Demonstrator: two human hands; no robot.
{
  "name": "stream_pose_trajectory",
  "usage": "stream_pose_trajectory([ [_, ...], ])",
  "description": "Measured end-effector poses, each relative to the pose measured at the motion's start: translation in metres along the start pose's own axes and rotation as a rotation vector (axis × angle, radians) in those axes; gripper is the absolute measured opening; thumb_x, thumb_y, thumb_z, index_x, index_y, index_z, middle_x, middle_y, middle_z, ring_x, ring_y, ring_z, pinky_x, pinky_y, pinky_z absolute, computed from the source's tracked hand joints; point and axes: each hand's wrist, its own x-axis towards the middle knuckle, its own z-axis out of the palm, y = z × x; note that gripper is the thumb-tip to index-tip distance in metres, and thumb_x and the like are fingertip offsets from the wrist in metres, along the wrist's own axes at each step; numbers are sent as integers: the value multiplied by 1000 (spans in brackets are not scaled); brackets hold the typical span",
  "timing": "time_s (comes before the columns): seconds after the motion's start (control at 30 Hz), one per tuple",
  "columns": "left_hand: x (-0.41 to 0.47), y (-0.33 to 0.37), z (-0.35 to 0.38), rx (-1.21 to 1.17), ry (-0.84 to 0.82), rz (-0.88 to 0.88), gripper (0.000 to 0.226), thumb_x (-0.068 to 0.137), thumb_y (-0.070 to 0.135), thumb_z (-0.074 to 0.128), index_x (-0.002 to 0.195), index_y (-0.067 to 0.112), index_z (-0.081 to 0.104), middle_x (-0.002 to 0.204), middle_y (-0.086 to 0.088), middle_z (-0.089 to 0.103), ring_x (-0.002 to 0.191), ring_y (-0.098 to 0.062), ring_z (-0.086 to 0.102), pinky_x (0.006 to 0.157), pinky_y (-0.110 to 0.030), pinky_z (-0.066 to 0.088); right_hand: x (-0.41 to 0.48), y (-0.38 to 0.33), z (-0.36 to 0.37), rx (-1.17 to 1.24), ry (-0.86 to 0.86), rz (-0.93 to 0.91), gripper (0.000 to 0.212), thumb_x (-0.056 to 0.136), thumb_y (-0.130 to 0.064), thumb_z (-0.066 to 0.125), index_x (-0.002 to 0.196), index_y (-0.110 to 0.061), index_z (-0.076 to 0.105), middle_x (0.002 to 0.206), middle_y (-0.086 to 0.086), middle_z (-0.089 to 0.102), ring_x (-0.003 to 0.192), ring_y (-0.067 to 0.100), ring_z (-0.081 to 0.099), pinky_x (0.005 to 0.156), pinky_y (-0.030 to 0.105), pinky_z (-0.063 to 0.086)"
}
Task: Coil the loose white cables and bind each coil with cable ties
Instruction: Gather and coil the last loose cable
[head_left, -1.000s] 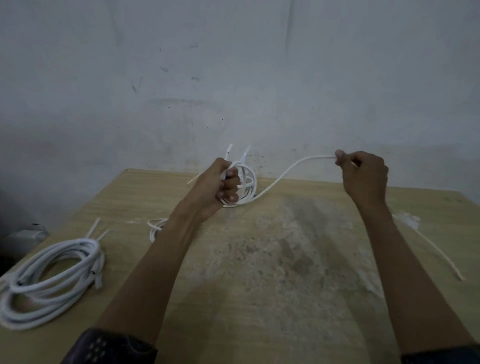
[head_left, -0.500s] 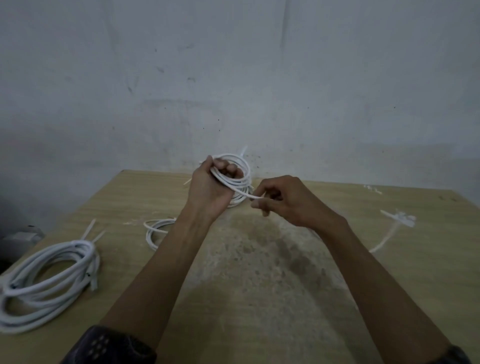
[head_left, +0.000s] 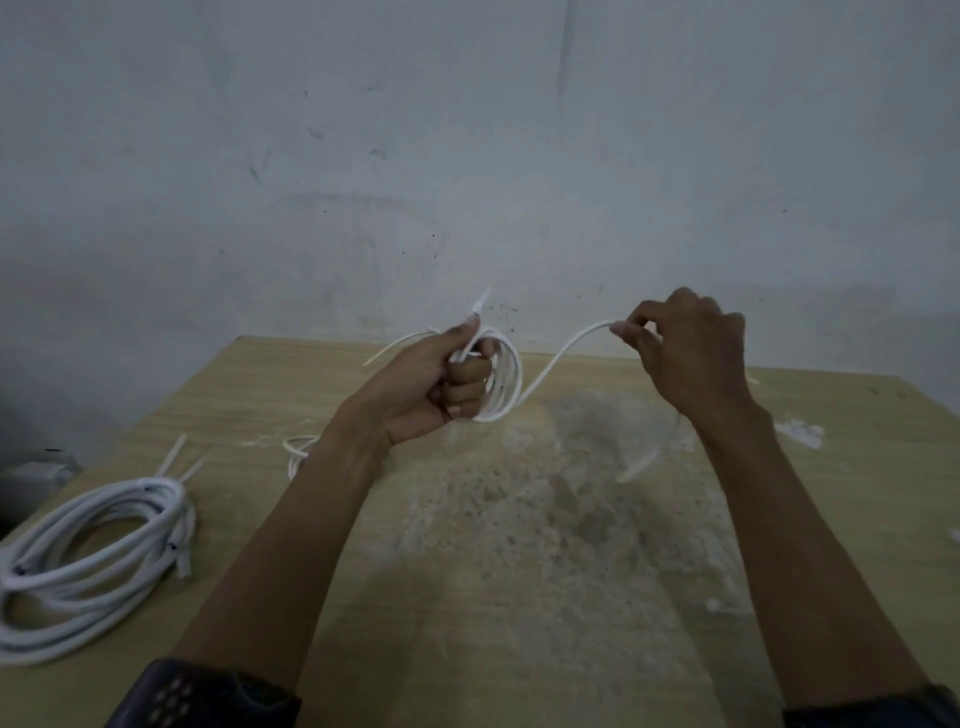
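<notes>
The left hand (head_left: 441, 384) is clenched around a small round coil of thin white cable (head_left: 508, 382), fingers curled through the loops and the thumb pressed on top. It holds the coil upright above the far middle of the table (head_left: 519, 649). A stiff white tip sticks up past the thumb. From the bottom of the coil a smooth free strand (head_left: 558, 356) rises in a soft S-curve to the right hand (head_left: 685, 358), which pinches it between thumb and fingertips. Below that hand a blurred loose end (head_left: 640, 466) hangs toward the tabletop. The table is pale wood-grain board with a worn, chalky, mottled patch across its middle. At the near left lies a thicker, glossy white cable bundle (head_left: 93, 540) in an oval coil, two thin cable ties (head_left: 176, 456) poking out at its far side. A smaller thin loop (head_left: 297, 451) shows just left of the left forearm. Some white scraps (head_left: 800, 435) lie at the right. Behind stands a rough, scuffed grey wall (head_left: 467, 156).
</notes>
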Motion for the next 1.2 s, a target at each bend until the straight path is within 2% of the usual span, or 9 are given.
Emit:
stream_pose_trajectory([
  [0.17,9,-15,9,200,60,-63,41,106,45,32,86,13,49,55,7,16,39,-6,15,41,-22,20,-6,-22,-20,22,10,30,32,93,-54,58,94,-26,72,89,3,71,91,30,65,89,41,37],
  [0.3,14,-25,14,217,106,-65,47,106,47,29,85,12,52,50,7,22,38,-7,15,40,-21,23,-14,-46,-23,517,3,-24,27,96,-49,59,97,-26,75,84,-9,75,80,9,71,86,39,55],
  [0.43,19,-28,18,143,154,-47,62,102,60,24,84,10,55,48,7,24,38,-7,14,41,-22,25,-21,-66,-17,845,88,7,19,94,-19,68,112,-16,63,83,-9,74,74,3,71,78,31,60],
  [0.53,18,-28,15,120,111,-91,72,97,70,22,86,8,57,51,5,23,40,-9,14,42,-23,25,-24,-72,-14,846,-30,-151,48,95,-18,67,139,-19,47,94,-9,77,90,-3,70,88,18,53],
  [0.67,14,-29,8,90,-40,-158,79,95,75,21,88,5,57,51,2,27,43,-13,15,44,-27,17,-17,-62,-8,528,172,-337,16,94,-19,67,108,-21,74,97,-3,63,91,10,54,77,26,43],
  [0.8,14,-27,4,36,-91,-161,83,91,80,20,91,5,56,56,-1,26,45,-13,18,52,-31,15,-15,-51,-14,695,-2,-357,13,94,-17,68,105,-20,75,87,-4,64,75,1,58,66,16,42],
  [0.97,12,-23,8,76,62,-162,88,81,88,24,86,7,57,61,-1,29,52,-14,21,50,-25,29,-23,-62,-16,855,-278,-270,16,95,-17,66,106,-18,77,98,-6,74,90,8,71,81,30,59],
  [1.07,15,-23,14,77,179,-67,73,85,81,36,85,10,54,62,-2,31,51,-14,23,50,-25,30,-33,-79,-9,885,-315,-264,9,89,-18,75,97,-18,77,91,-7,72,84,8,71,73,27,58],
  [1.2,20,-25,13,101,401,87,40,102,42,47,72,16,53,60,-1,38,45,-10,34,46,-23,35,-41,-91,1,888,-269,-251,30,82,-3,76,100,-13,54,88,0,67,78,12,68,62,25,58],
])
